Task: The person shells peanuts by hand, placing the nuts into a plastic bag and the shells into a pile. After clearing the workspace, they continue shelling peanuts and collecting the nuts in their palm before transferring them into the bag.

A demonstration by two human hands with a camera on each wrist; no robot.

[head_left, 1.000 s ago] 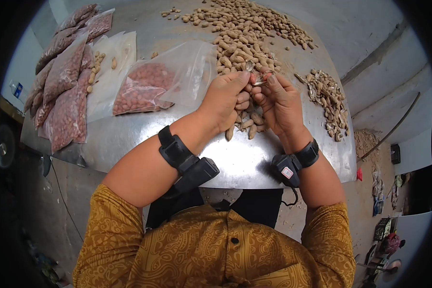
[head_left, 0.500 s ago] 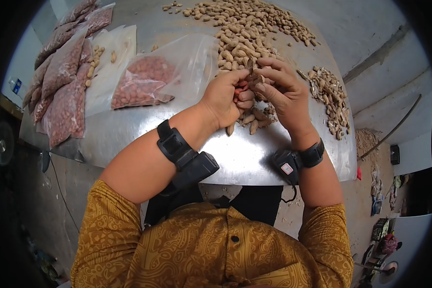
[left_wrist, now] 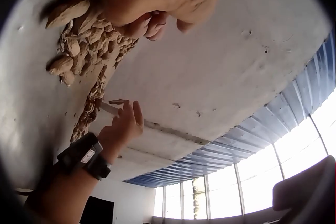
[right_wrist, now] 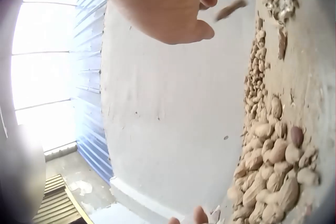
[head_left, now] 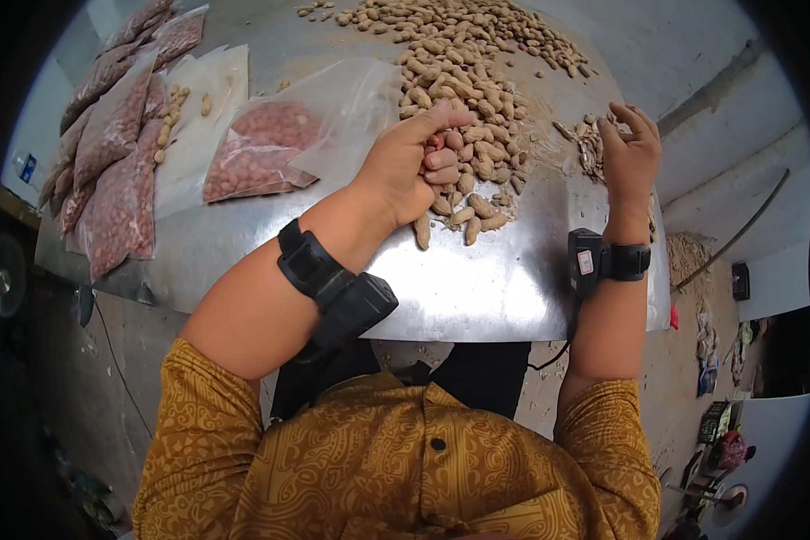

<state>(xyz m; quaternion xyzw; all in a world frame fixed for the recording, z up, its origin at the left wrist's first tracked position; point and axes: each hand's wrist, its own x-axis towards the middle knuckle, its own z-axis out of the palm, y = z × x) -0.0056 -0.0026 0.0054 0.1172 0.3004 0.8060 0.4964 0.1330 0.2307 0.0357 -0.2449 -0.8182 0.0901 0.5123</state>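
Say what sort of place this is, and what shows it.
Likely a peanut-shelling workroom, judging by the metal-topped table, the heap of unshelled peanuts on it, and the filled clear bags of reddish kernels.

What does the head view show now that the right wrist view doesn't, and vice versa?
Head only: filled bags of kernels, the open bag, the patterned shirt, and red kernels held in the left hand.

Right wrist only: bright windows, the blue corrugated panel, and a shell piece apart from the right hand.

Both: the right hand, part of the left hand, the unshelled peanuts and the shell pile.
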